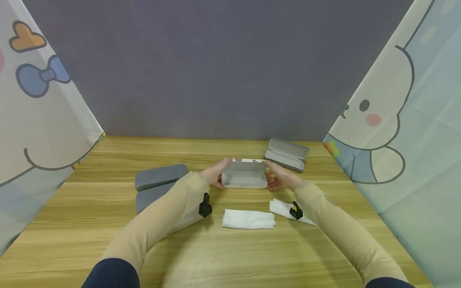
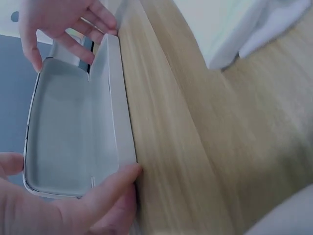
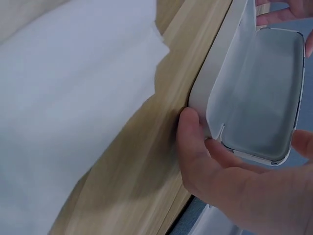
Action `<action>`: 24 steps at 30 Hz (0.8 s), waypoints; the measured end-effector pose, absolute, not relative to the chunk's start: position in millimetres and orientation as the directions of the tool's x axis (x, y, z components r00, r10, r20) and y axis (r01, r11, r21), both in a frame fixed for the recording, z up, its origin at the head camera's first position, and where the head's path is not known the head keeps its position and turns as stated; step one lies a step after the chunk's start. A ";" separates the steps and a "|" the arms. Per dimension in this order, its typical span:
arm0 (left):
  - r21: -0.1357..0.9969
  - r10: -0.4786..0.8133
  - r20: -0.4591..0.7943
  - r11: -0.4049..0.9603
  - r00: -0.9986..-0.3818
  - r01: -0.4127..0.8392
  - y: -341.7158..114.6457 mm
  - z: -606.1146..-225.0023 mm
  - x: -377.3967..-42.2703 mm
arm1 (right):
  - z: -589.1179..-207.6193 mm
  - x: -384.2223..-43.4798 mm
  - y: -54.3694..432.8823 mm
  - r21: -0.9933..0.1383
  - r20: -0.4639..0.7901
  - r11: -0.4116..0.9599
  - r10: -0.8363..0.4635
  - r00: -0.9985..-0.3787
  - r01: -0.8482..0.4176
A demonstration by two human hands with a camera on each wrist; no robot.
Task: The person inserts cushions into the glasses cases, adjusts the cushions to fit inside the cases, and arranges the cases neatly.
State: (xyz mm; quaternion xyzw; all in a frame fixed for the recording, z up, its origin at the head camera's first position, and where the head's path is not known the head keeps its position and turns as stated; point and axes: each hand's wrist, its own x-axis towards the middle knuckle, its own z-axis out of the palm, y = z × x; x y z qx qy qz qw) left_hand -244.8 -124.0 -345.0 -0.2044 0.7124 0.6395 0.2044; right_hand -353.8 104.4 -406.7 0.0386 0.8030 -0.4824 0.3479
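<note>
And here's the white case, gray-lined and wide open, its base sitting flat on the wooden table, its lid tipped up along the far long edge, left hand holding one short end, right hand the other!

At eight o'clock in the head view, the left sleeve hides part of the lower grey case. Print on the open case is too small to tell. The right wrist view cuts off a white cloth at nine o'clock.
</note>
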 end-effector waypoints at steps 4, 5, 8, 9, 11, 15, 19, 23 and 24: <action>0.834 -0.039 -0.519 0.198 -0.854 -0.516 -126.0 -340.7 -240.8 | -375.4 -329.9 104.7 -0.756 -0.591 0.538 -0.314 -0.743 0.374; 0.834 -0.054 -0.501 0.236 -0.864 -0.498 -126.5 -339.0 -238.7 | -365.2 -321.9 105.6 -0.762 -0.581 0.541 -0.327 -0.745 0.356; 0.822 -0.125 -0.401 0.389 -0.907 -0.417 -127.3 -330.5 -230.3 | -339.0 -299.6 110.1 -0.775 -0.534 0.568 -0.354 -0.768 0.277; 0.811 -0.155 -0.353 0.441 -0.923 -0.384 -126.6 -328.1 -227.6 | -333.3 -293.4 111.2 -0.775 -0.513 0.584 -0.361 -0.779 0.240; 0.774 -0.194 -0.259 0.545 -0.946 -0.323 -124.3 -321.4 -219.3 | -329.5 -285.9 115.1 -0.774 -0.462 0.614 -0.378 -0.802 0.157; 0.683 -0.138 -0.121 0.707 -0.983 -0.184 -118.0 -315.4 -197.9 | -327.9 -267.5 120.2 -0.770 -0.365 0.638 -0.454 -0.812 -0.011; 0.628 -0.001 -0.097 0.776 -0.995 -0.062 -112.7 -320.1 -174.3 | -330.0 -247.6 126.4 -0.727 -0.294 0.667 -0.519 -0.803 -0.165; 0.577 0.130 -0.125 0.816 -0.984 0.035 -109.8 -329.8 -158.4 | -334.1 -232.4 133.4 -0.685 -0.205 0.661 -0.579 -0.789 -0.307; 0.561 0.160 -0.133 0.826 -0.978 0.058 -109.2 -332.0 -155.7 | -335.4 -229.5 134.7 -0.677 -0.184 0.655 -0.593 -0.784 -0.336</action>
